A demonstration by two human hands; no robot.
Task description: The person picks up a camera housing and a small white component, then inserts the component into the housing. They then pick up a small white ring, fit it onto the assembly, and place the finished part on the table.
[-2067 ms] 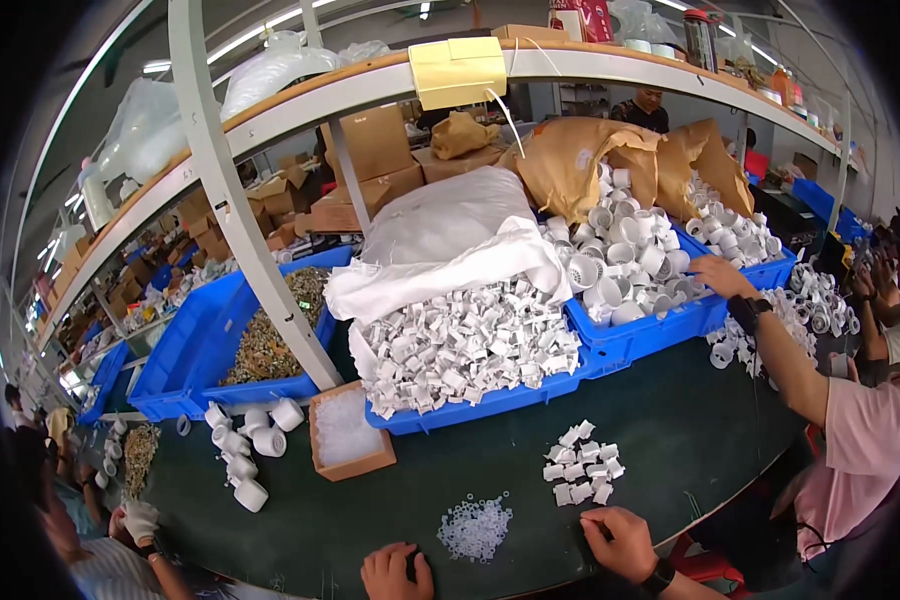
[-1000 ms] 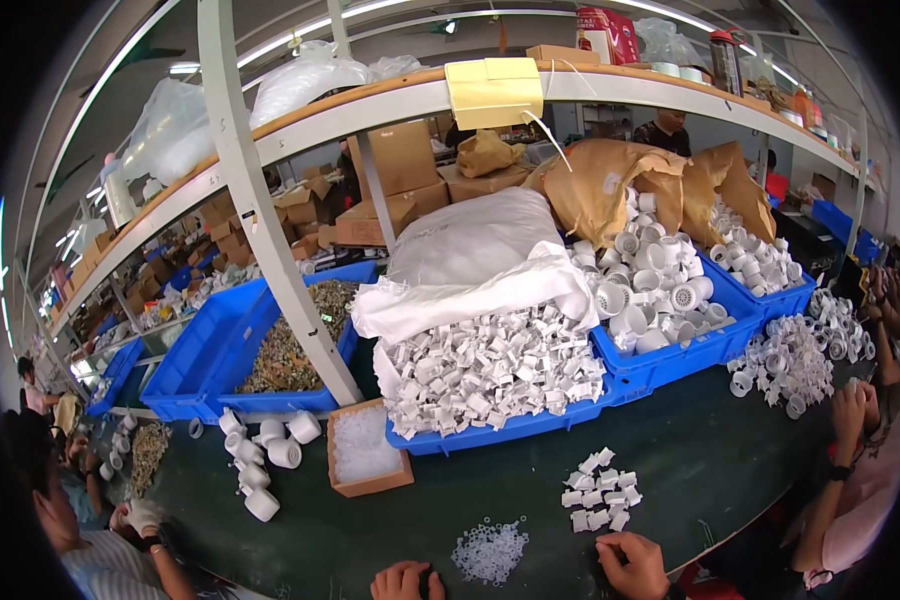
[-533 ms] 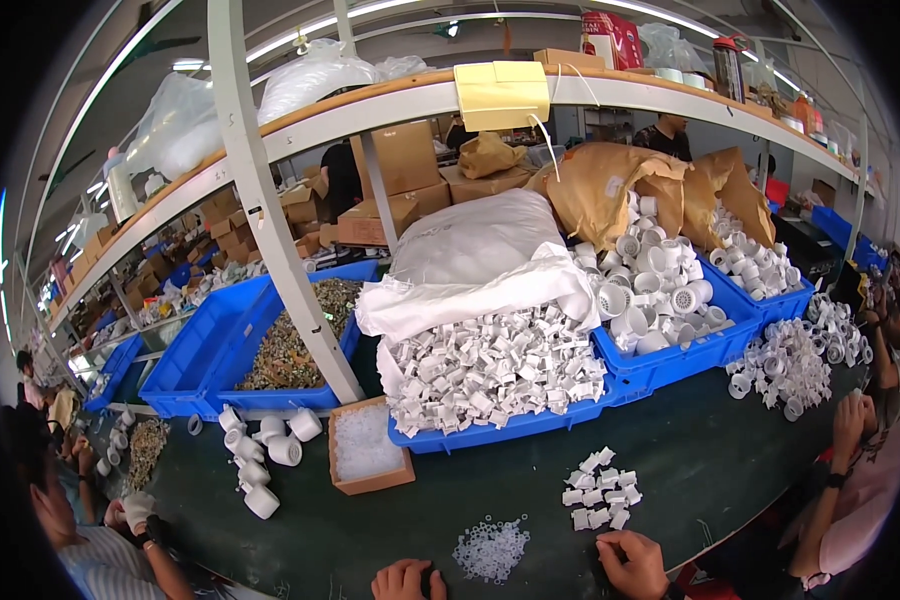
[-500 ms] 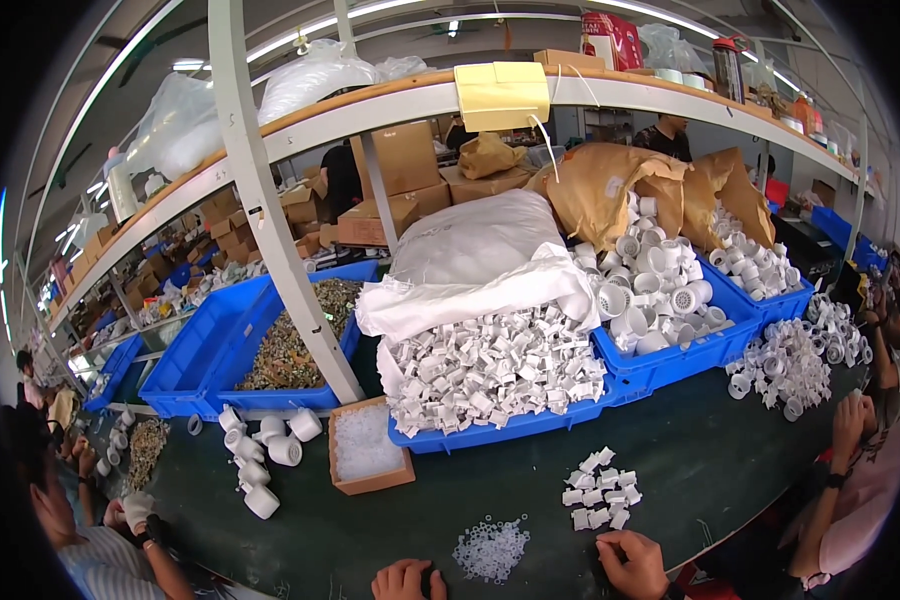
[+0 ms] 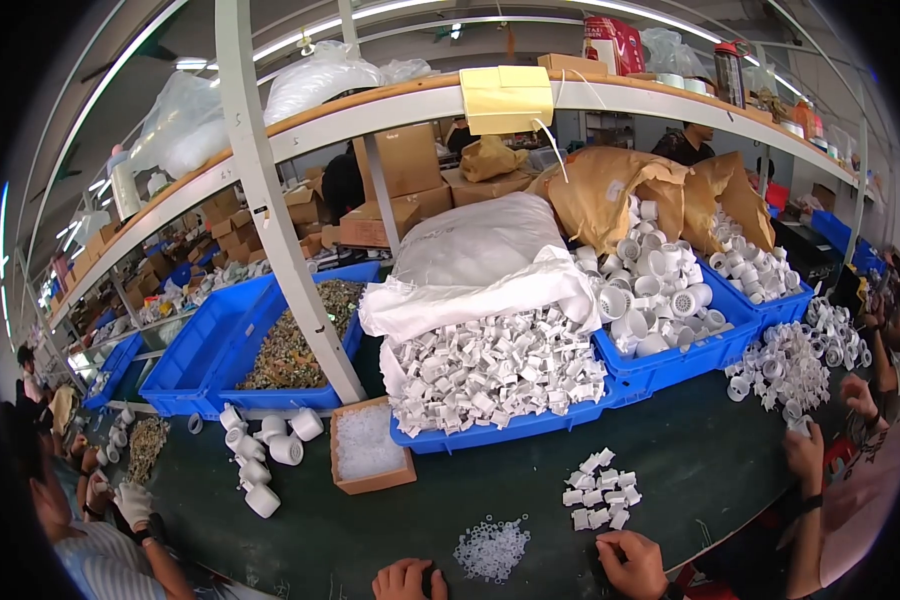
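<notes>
My left hand (image 5: 408,579) is at the bottom edge of the picture, fingers curled, left of a small heap of tiny clear plastic rings (image 5: 491,549). On the heap's other side is my right hand (image 5: 632,566), closed with thumb and forefinger drawn together. Whatever either hand may hold is hidden or too small to make out. Just beyond my right hand lies a loose group of small white plastic housings (image 5: 602,490), apart from the fingers. More such housings (image 5: 495,365) fill a blue tray (image 5: 510,436) farther back.
A cardboard box (image 5: 375,482) of clear bits stands left of the tray, beside white round parts (image 5: 261,501). A blue crate (image 5: 660,375) of white cups is at right. A steel post (image 5: 280,215) supports the overhead shelf. Co-workers' hands (image 5: 804,455) work at both sides.
My hands and the parts near them stay put. At right, a co-worker's hands have moved apart, one now at a white part near the pile. The left co-worker's gloved hand has shifted slightly.
</notes>
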